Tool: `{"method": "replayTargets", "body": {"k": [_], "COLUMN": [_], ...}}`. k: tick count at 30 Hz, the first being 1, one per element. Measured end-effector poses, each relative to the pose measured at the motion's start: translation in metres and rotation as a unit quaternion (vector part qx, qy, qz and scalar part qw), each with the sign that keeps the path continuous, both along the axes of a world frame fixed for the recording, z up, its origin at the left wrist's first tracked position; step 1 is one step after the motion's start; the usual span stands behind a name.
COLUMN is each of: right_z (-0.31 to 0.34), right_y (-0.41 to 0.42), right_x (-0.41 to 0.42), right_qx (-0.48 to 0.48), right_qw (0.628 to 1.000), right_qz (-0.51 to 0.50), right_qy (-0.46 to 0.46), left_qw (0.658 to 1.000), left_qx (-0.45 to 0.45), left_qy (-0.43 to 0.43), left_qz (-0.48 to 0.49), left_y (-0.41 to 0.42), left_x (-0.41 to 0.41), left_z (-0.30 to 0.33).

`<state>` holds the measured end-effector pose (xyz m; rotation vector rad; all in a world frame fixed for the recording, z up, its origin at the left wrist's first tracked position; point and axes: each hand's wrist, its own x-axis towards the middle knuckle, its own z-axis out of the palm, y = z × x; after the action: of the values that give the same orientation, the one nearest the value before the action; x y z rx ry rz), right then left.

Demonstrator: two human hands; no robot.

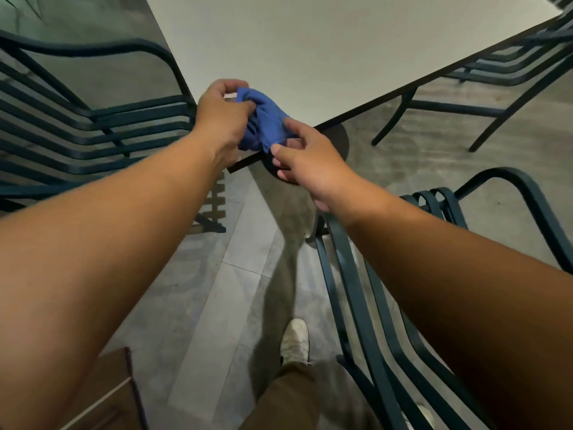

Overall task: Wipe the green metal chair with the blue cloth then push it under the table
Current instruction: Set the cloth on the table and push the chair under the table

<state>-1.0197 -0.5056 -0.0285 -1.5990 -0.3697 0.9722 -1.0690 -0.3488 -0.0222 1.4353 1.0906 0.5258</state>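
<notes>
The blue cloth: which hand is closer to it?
Left. The left hand grips the bunched blue cloth at the table corner; the right hand sits just below and right, its fingers only at the cloth's edge.

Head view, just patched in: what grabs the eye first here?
The blue cloth, bunched at the corner of the pale table, with the left hand gripping it and the right hand at its near edge. Dark green metal chairs surround the corner: one at left, another at lower right under the right forearm, a third at upper right tucked against the table.
</notes>
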Motion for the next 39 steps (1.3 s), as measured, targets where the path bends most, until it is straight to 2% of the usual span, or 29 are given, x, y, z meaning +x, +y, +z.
{"method": "replayTargets", "body": {"k": [4, 5, 8, 13, 15, 16, 18, 20, 25, 28, 31, 34, 39], "right_z": [-0.009, -0.013, -0.022, -0.025, -0.023, -0.021, -0.02, -0.019, -0.022, -0.019, -0.016, -0.011, -0.006], "right_y": [0.0, -0.003, -0.008, -0.007, -0.001, 0.003, 0.007, 0.006, -0.015, -0.044, -0.083, -0.134, -0.247], "right_x": [0.007, 0.007, 0.008, 0.009, 0.009, 0.01, 0.011, 0.012, 0.015, 0.017, 0.024, 0.032, 0.038], "right_qx": [-0.045, -0.049, -0.068, -0.095, -0.111, -0.119, -0.131, -0.137, -0.15, -0.157, -0.179, -0.199, -0.242], "right_qw": [0.997, 0.997, 0.993, 0.969, 0.947, 0.935, 0.919, 0.916, 0.917, 0.919, 0.907, 0.896, 0.868], "right_qz": [0.04, 0.047, 0.072, 0.141, 0.176, 0.189, 0.206, 0.22, 0.232, 0.218, 0.225, 0.235, 0.267], "right_qy": [-0.042, -0.045, -0.063, -0.178, -0.246, -0.277, -0.308, -0.306, -0.289, -0.29, -0.308, -0.32, -0.341], "left_qw": [0.987, 0.971, 0.894, 0.857, 0.836, 0.815, 0.759, 0.726, 0.729, 0.733, 0.733, 0.75, 0.758], "left_qx": [0.13, 0.184, 0.327, 0.393, 0.463, 0.495, 0.507, 0.469, 0.42, 0.437, 0.464, 0.439, 0.413], "left_qy": [0.093, 0.141, 0.258, 0.297, 0.256, 0.245, 0.313, 0.402, 0.445, 0.432, 0.408, 0.388, 0.375], "left_qz": [-0.019, -0.052, -0.167, -0.151, -0.147, -0.174, -0.262, -0.304, -0.309, -0.293, -0.285, -0.308, -0.338], "left_y": [0.02, 0.021, 0.018, 0.011, 0.003, -0.003, -0.012, -0.011, -0.004, -0.027, -0.073, -0.134, -0.248], "left_x": [0.006, 0.006, 0.004, -0.004, -0.016, -0.023, -0.032, -0.03, -0.001, -0.01, -0.027, -0.036, -0.047], "left_z": [-0.013, -0.017, -0.028, -0.033, -0.032, -0.033, -0.039, -0.048, -0.041, -0.034, -0.032, -0.03, -0.032]}}
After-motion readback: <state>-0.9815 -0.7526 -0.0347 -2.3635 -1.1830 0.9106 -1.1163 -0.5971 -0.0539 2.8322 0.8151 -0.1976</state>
